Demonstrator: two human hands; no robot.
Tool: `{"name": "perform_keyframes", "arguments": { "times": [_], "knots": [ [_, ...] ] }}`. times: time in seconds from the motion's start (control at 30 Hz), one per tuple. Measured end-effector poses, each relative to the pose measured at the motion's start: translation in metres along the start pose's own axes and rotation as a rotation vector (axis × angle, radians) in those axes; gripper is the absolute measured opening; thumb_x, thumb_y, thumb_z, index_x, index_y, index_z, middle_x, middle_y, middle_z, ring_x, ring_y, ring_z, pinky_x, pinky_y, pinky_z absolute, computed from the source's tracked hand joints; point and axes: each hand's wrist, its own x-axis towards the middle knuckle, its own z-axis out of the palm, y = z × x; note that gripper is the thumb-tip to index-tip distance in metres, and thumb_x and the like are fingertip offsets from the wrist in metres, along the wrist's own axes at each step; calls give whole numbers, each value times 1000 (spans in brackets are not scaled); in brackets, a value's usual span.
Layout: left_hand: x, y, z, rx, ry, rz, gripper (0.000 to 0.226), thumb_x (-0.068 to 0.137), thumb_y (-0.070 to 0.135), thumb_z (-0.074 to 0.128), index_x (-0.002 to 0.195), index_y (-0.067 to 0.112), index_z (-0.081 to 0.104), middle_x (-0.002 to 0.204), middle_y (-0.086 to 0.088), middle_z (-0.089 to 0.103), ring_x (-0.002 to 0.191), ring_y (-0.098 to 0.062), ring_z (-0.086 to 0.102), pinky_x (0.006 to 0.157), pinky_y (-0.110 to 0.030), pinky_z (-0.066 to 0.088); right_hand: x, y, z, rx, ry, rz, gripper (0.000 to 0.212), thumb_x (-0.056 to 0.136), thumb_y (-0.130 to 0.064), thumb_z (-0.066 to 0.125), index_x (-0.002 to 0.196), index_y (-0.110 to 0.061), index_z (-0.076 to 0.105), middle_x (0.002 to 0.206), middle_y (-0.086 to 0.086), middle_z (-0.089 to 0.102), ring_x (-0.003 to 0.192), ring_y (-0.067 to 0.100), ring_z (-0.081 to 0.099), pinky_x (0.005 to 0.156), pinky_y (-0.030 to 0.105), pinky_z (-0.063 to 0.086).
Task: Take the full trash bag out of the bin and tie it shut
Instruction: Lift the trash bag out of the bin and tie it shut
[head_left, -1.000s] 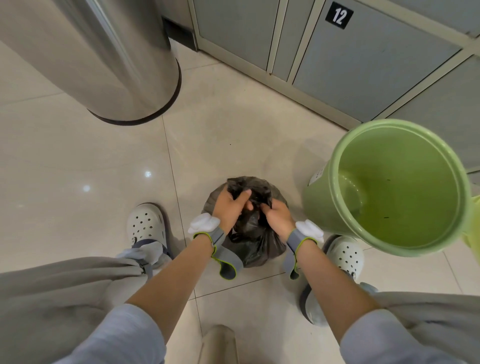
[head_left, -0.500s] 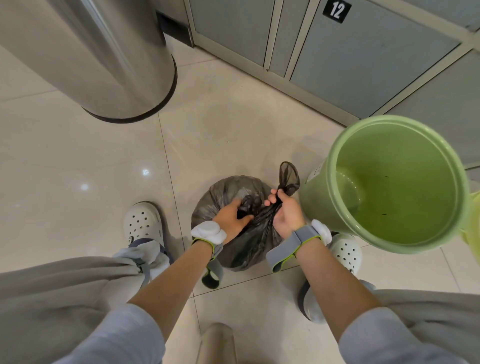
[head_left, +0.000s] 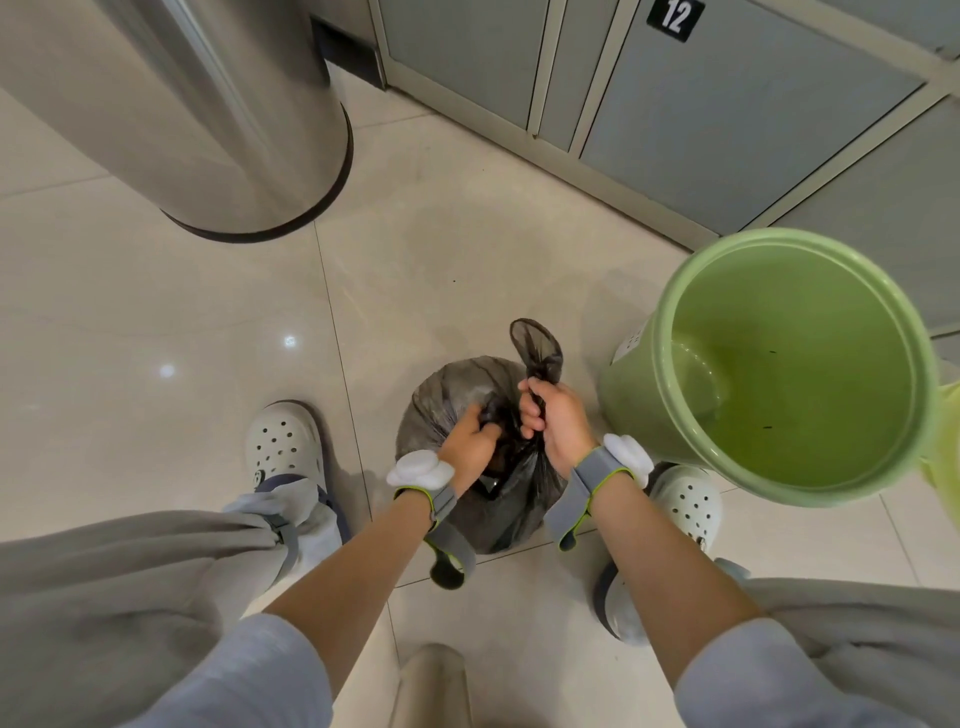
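Low in the centre of my view, the black trash bag (head_left: 467, 395) sits on the tile floor (head_left: 182, 312) between my 2 shoes, out of the green bin (head_left: 779, 364), which stands just beside it at the right of the frame. My right hand (head_left: 556, 421) is fisted around a gathered strip of the bag's neck, a loose loop sticking up above the knuckles. My left hand (head_left: 467, 447) is curled into the dark bunched plastic beside it. A steel cylinder (head_left: 208, 114) fills the upper left; a door marked 12 (head_left: 675, 18) sits at top right.
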Motion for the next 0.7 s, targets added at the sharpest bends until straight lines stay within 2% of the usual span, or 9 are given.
{"name": "perform_keyframes", "arguments": {
  "times": [0.07, 0.13, 0.23, 0.33, 0.43, 0.5, 0.57, 0.6, 0.7],
  "knots": [
    [-1, 6, 3, -129, 20, 15, 31, 92, 1, 35, 120, -1, 47, 74, 0, 52, 76, -18, 49, 68, -26, 40, -2, 0, 1, -68, -36, 0, 20, 89, -2, 39, 75, -11, 49, 48, -1, 31, 32, 5, 26, 38, 20, 25],
    [-3, 10, 6, -122, 47, 96, 27, 93, 0, 34, 115, -2, 49, 73, 3, 52, 76, -16, 49, 72, -24, 40, -5, 1, 0, -151, -88, -32, 18, 87, 1, 45, 77, -13, 51, 52, 1, 33, 35, 5, 30, 42, 22, 27],
    [-3, 12, 8, -76, 91, 174, 24, 96, 6, 35, 115, -1, 49, 90, -10, 61, 89, -22, 54, 83, -32, 43, -8, -1, -1, -294, -175, -88, 12, 86, -9, 59, 78, -17, 55, 45, -10, 48, 39, 3, 39, 44, 20, 33],
    [-2, 13, 6, 15, 113, 221, 31, 97, 10, 36, 125, 1, 46, 115, -13, 58, 104, -16, 52, 88, -21, 38, -9, -2, -1, -522, -105, -136, 11, 81, -19, 68, 81, -27, 60, 59, -13, 58, 44, -2, 51, 45, 17, 40],
    [-5, 13, 8, 68, 72, 293, 35, 97, 10, 40, 131, 2, 43, 122, -13, 57, 113, -18, 51, 91, -16, 35, -8, -3, 1, -478, -8, -205, 9, 83, -13, 64, 85, -22, 64, 62, -12, 60, 44, -4, 53, 40, 10, 38],
    [-6, 15, 8, 96, 33, 307, 32, 96, 11, 44, 127, 5, 45, 112, -6, 60, 102, -13, 55, 89, -20, 39, -7, -4, 3, -395, 36, -183, 9, 84, -10, 61, 86, -19, 65, 58, -11, 60, 39, -3, 51, 38, 11, 36],
    [-8, 18, 7, 22, -22, 278, 13, 95, 11, 46, 105, 8, 53, 86, -2, 62, 70, -5, 58, 72, -26, 47, -8, -5, 2, -269, 26, -128, 15, 86, -11, 59, 72, -15, 61, 43, -7, 55, 30, 6, 44, 33, 16, 34],
    [-10, 20, 5, -67, -66, 255, 7, 95, 8, 46, 93, 9, 53, 75, -3, 60, 55, -2, 55, 61, -23, 47, -8, -5, 1, -169, 5, -91, 22, 87, -11, 58, 65, -11, 56, 36, -3, 49, 27, 11, 39, 32, 17, 33],
    [-12, 24, 0, -304, -175, 174, 19, 94, 1, 46, 81, 11, 56, 67, -4, 61, 48, -1, 57, 53, -14, 48, -11, -7, -1, 43, -35, -22, 34, 90, -11, 54, 58, -7, 44, 29, -2, 37, 24, 14, 30, 32, 17, 34]
  ]
}}
